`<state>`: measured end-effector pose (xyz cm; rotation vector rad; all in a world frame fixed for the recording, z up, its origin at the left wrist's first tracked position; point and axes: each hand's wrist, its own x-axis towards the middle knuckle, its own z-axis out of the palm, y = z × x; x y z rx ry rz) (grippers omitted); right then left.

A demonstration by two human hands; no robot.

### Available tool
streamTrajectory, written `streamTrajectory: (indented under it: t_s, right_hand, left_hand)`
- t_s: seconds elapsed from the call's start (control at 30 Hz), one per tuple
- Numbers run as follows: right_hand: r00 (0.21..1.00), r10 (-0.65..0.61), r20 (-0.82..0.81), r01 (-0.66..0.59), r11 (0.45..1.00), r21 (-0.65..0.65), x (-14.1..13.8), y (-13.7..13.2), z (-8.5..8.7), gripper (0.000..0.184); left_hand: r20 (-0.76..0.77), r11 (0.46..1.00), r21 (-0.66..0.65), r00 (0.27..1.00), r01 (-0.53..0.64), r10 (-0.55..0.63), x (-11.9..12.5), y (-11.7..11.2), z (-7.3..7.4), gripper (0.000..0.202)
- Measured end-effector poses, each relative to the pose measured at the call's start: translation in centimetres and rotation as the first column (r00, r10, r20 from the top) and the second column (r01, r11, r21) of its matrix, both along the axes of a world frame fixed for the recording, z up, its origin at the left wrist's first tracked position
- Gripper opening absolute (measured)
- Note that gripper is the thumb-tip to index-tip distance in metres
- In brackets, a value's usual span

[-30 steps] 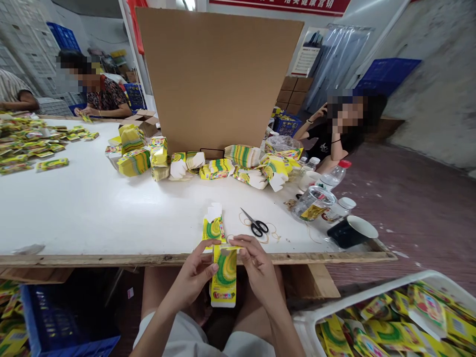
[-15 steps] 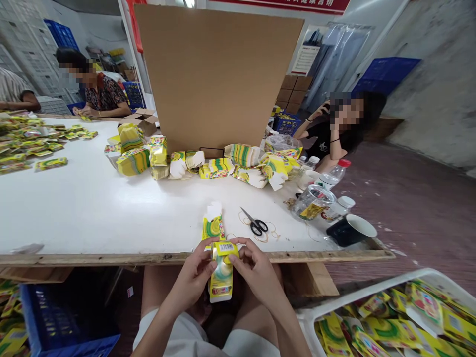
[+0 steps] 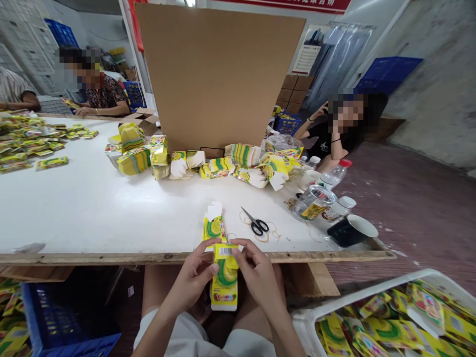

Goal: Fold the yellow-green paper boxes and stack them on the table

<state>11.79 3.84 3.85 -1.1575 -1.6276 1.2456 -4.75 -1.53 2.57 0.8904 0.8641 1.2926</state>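
Since half a second ago the yellow carton (image 3: 224, 283) has swung down to hang upright, just below the table edge (image 3: 92, 258) (barcode flap on top). Its upper end is pinched by the left hand (image 3: 191, 280) and right hand (image 3: 260, 277); scissors (image 3: 256, 226) lie beyond that edge.

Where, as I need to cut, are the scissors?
In the head view, the scissors lie on the white table, right of centre, among rubber bands, beyond the right hand.
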Motion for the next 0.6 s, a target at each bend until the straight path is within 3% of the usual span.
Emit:
streamTrajectory:
  t_s: [0.07, 0.17, 0.23, 0.3, 0.37, 0.47, 0.53, 0.6]
  right_hand:
    - [0.996, -0.06, -0.06, 0.062, 0.998, 0.02, 0.0, 0.0, -0.1, 0.027]
    - [0.981, -0.058, -0.186, 0.06, 0.998, 0.004, 0.0, 0.0, -0.3, 0.023]
    - [0.981, -0.062, -0.185, 0.065, 0.998, 0.01, 1.0, -0.2, -0.1, 0.023]
    - [0.994, -0.097, -0.051, 0.1, 0.992, 0.071, 3.8, -0.4, 0.5, 0.023]
    - [0.961, -0.204, 0.188, 0.161, 0.962, 0.219, 8.3, -0.8, 1.4, 0.025]
    - [0.729, -0.5, 0.467, 0.239, 0.826, 0.511, 14.9, -1.1, 2.5, 0.033]
    - [0.671, -0.553, 0.494, 0.252, 0.797, 0.549, 16.3, -1.0, 2.4, 0.034]
    - [0.755, -0.457, 0.47, 0.242, 0.861, 0.448, 14.3, -0.2, 1.3, 0.03]
  left_hand:
    - [0.016, 1.0, -0.002, 1.0, 0.001, -0.001, 0.4, 0.0, 0.2, 0.048]
    - [0.045, 1.0, -0.003, 0.999, -0.02, 0.02, 1.8, 0.0, 0.3, 0.046]
    - [0.048, 1.0, 0.008, 0.999, 0.005, -0.005, 2.9, 0.1, 0.2, 0.046]
    - [-0.026, 0.999, 0.042, 1.0, 0.009, -0.008, 3.3, 0.5, -0.3, 0.044]
    - [-0.214, 0.992, 0.104, 0.972, -0.072, 0.093, 2.8, 1.1, -1.4, 0.04]
    - [-0.523, 0.948, 0.187, 0.791, -0.257, 0.317, 0.9, 2.5, -3.5, 0.039]
    - [-0.591, 0.935, 0.188, 0.726, -0.3, 0.352, -0.3, 3.3, -4.9, 0.04]
    - [-0.605, 0.94, 0.184, 0.72, -0.288, 0.339, -0.8, 3.9, -5.9, 0.04]
